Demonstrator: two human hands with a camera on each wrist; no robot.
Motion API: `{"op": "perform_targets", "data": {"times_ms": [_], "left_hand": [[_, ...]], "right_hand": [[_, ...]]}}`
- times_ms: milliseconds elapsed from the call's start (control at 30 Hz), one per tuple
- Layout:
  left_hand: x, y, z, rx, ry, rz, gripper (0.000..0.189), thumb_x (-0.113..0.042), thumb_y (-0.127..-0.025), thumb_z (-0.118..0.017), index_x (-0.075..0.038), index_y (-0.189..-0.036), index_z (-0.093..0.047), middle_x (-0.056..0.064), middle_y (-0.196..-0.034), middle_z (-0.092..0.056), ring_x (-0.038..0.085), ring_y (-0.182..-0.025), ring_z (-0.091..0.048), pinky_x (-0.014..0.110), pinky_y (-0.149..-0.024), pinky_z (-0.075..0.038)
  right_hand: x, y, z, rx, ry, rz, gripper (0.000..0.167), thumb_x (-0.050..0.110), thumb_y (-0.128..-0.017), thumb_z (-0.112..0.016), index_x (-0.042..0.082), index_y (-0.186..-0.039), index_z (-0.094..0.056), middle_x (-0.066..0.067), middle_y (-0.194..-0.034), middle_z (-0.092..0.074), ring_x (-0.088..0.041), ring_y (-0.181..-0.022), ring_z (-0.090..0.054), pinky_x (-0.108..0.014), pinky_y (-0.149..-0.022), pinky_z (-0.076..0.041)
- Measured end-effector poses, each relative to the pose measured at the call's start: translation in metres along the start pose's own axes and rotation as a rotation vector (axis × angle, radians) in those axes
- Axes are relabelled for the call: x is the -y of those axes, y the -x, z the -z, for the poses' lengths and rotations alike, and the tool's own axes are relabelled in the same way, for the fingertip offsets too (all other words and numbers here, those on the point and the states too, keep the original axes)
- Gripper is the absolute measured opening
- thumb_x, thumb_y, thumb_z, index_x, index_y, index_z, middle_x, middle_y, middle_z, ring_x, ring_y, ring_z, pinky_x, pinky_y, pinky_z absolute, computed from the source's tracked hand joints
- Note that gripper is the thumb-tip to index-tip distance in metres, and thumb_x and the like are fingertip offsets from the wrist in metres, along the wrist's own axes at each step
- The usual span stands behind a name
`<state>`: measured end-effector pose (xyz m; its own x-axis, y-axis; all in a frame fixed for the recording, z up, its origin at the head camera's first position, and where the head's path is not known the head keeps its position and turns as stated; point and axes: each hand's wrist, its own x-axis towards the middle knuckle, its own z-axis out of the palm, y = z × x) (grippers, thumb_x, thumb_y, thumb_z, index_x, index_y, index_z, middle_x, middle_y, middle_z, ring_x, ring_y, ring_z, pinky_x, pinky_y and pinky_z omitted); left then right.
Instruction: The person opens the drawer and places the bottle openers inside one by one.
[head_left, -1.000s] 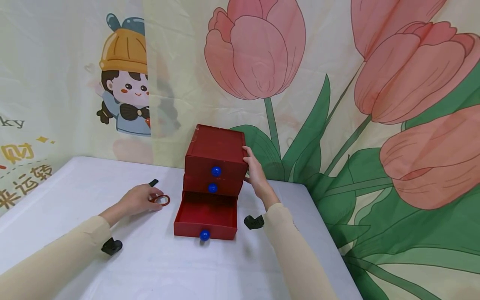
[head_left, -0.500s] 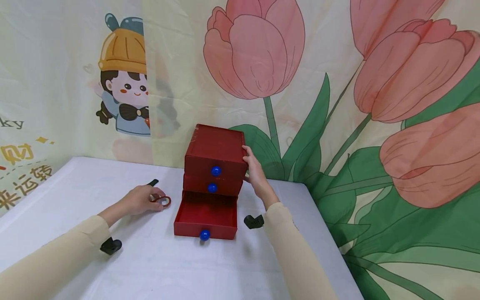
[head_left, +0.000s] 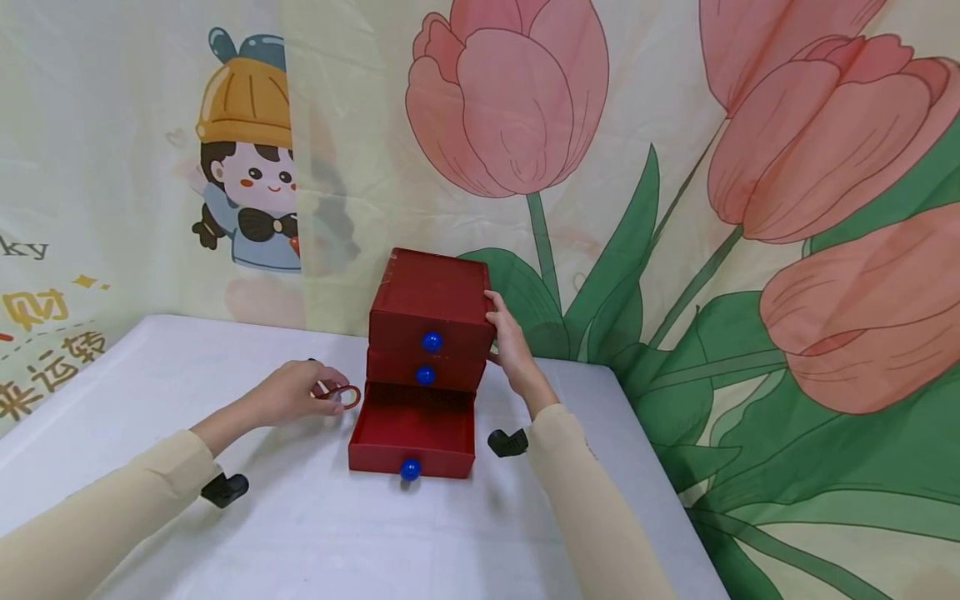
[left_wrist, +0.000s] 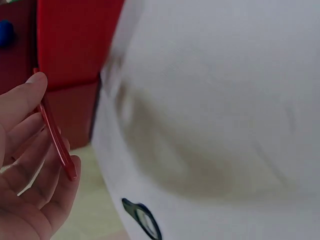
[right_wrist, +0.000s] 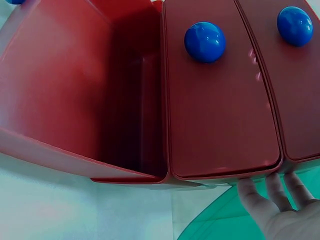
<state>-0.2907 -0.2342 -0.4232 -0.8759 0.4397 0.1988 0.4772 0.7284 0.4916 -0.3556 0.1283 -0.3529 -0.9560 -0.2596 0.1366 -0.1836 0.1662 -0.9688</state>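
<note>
My left hand pinches a small red-rimmed magnifying glass, held above the table just left of the red drawer cabinet. In the left wrist view the red magnifying glass appears edge-on between thumb and fingers. The cabinet's bottom drawer is pulled out, and its visible inside is bare. Two upper drawers with blue knobs are closed. My right hand rests against the cabinet's right side, its fingers extended along it in the right wrist view.
A dark-rimmed magnifying glass lies on the white table; in the head view my left hand mostly hides it. Behind the table hangs a cloth backdrop with tulips and a cartoon figure.
My left hand has lifted the red magnifying glass off the table and moved it right, toward the open drawer. My right hand and the cabinet have stayed in place.
</note>
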Motion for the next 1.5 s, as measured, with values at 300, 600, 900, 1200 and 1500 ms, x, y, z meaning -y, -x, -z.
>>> {"op": "perform_targets", "data": {"times_ms": [300,600,900,1200,1500], "left_hand": [[-0.045,-0.004,0.003,-0.006,-0.051,-0.067,0.041,-0.026,-0.087,-0.090,-0.010,-0.123,-0.078,0.002,-0.101,-0.074,0.016,-0.090,-0.066,0.029,-0.074,-0.058],[-0.069,-0.020,-0.016,0.032,-0.047,-0.115,0.040,-0.027,-0.086,-0.090,-0.013,-0.122,-0.079,-0.001,-0.104,-0.073,0.015,-0.093,-0.064,0.027,-0.076,-0.057],[-0.088,-0.034,-0.039,0.062,-0.035,-0.133,0.038,-0.027,-0.086,-0.091,-0.014,-0.121,-0.079,-0.002,-0.104,-0.073,0.013,-0.094,-0.062,0.025,-0.075,-0.055],[-0.100,-0.046,-0.063,0.093,-0.038,-0.123,0.037,-0.029,-0.088,-0.089,-0.014,-0.121,-0.079,-0.002,-0.105,-0.073,0.014,-0.096,-0.062,0.030,-0.081,-0.055],[-0.101,-0.054,-0.077,0.123,-0.016,-0.094,0.035,-0.026,-0.088,-0.090,-0.012,-0.118,-0.080,-0.003,-0.098,-0.070,0.013,-0.093,-0.059,0.033,-0.080,-0.054]], "right_hand": [[0.001,0.001,0.000,0.000,0.006,-0.002,0.052,0.035,-0.109,-0.030,0.042,-0.161,-0.035,0.000,-0.165,-0.036,-0.031,-0.147,-0.043,-0.069,-0.115,-0.040],[0.001,0.001,0.000,-0.013,0.013,-0.013,0.052,0.036,-0.109,-0.031,0.043,-0.160,-0.036,0.000,-0.165,-0.036,-0.031,-0.147,-0.043,-0.068,-0.115,-0.041],[0.002,0.002,0.001,-0.006,0.012,-0.008,0.052,0.037,-0.109,-0.032,0.043,-0.160,-0.036,0.000,-0.165,-0.036,-0.031,-0.147,-0.043,-0.068,-0.115,-0.041],[0.006,0.003,0.005,-0.008,0.009,-0.029,0.051,0.035,-0.110,-0.032,0.041,-0.160,-0.038,-0.001,-0.161,-0.040,-0.033,-0.141,-0.049,-0.066,-0.112,-0.046],[0.014,0.003,0.009,0.051,-0.014,-0.072,0.053,0.032,-0.112,-0.034,0.040,-0.165,-0.034,-0.002,-0.168,-0.033,-0.037,-0.144,-0.047,-0.065,-0.115,-0.044]]}}
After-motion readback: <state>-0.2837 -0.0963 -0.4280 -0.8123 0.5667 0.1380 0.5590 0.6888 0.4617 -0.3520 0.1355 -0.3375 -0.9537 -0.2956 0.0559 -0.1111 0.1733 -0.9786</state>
